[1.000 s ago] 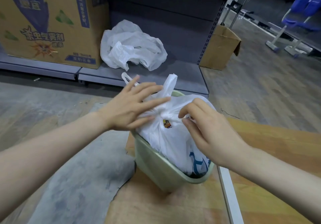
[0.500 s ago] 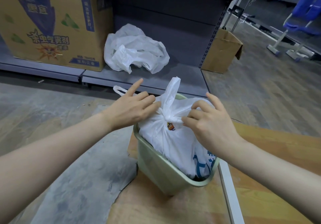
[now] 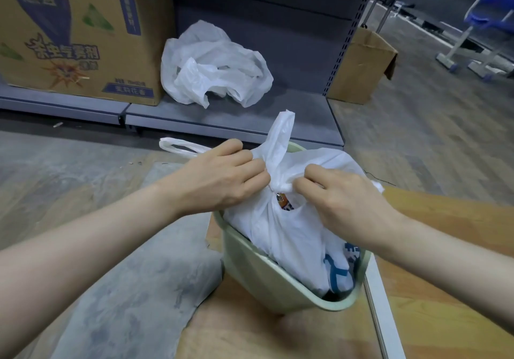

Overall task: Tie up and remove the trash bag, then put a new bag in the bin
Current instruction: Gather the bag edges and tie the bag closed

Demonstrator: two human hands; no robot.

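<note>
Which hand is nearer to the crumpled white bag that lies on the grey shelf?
Left. The left hand is at the knot of the trash bag, just below and in front of the crumpled bag. The right hand grips the knot further to the right, farther away.

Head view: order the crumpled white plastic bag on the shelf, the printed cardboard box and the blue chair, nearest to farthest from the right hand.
1. Crumpled white plastic bag, on the shelf ahead.
2. Printed cardboard box, far left.
3. Blue chair, far upper right.
Measured from the right hand.
</note>
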